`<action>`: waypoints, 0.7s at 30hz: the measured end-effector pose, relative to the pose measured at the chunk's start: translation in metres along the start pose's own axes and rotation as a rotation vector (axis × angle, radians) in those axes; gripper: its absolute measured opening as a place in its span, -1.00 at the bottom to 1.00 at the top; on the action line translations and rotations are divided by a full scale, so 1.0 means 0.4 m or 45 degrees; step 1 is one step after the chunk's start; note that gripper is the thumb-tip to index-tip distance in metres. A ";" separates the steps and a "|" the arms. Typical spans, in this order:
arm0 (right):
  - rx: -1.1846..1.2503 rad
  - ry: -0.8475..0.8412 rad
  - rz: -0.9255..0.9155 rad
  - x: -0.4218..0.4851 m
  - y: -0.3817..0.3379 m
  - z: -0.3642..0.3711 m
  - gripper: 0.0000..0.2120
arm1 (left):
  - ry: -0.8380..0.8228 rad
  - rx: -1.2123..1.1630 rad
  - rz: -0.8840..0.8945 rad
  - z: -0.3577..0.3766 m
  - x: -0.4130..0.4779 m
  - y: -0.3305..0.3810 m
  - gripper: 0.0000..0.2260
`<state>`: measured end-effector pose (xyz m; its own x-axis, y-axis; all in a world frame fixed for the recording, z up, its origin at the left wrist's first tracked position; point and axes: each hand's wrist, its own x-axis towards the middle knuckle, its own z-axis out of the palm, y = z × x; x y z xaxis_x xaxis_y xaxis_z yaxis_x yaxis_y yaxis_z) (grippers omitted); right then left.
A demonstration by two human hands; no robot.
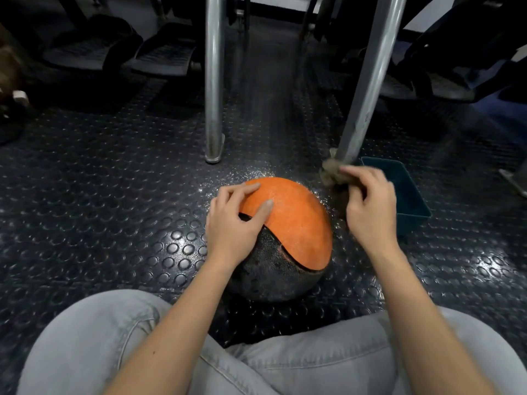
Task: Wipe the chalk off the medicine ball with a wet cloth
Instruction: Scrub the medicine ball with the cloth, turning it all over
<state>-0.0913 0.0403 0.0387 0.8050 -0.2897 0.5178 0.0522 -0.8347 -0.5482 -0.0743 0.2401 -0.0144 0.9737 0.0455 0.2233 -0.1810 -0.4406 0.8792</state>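
The medicine ball point(293, 223) sits on the floor in the middle of the frame. The left hand point(233, 223) rests on it, grip open, to stop it rolling. The right hand point(370, 206) squeezes the cloth point(330, 173) just right of it. Best to press firmly and rub the dusty spots.

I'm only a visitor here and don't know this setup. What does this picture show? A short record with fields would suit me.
Ball: round orange-and-black medicine ball, on the floor in front of the person's knees
Left grip: left hand rests on top of the ball, fingers spread
Right grip: right hand pinches a crumpled brownish cloth, just right of the ball
Container: dark blue rectangular tub, right of the ball
Floor: dark studded rubber floor
Behind: two silver metal poles
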 end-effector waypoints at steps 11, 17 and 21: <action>-0.074 -0.351 0.318 -0.003 0.103 0.061 -0.51 | -0.041 0.021 0.036 0.003 -0.001 0.019 -0.50; 0.334 -0.200 -0.270 -0.027 -0.067 0.051 -0.58 | 0.024 -0.024 0.055 0.002 0.005 0.009 -0.54; 0.327 -0.186 -0.166 -0.041 -0.006 0.083 -0.59 | -0.001 -0.013 0.045 0.007 0.013 0.013 -0.52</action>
<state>-0.0851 0.0626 0.0098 0.8570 -0.1020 0.5051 0.2933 -0.7094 -0.6408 -0.0698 0.2356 -0.0098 0.9669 0.0291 0.2536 -0.2164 -0.4330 0.8750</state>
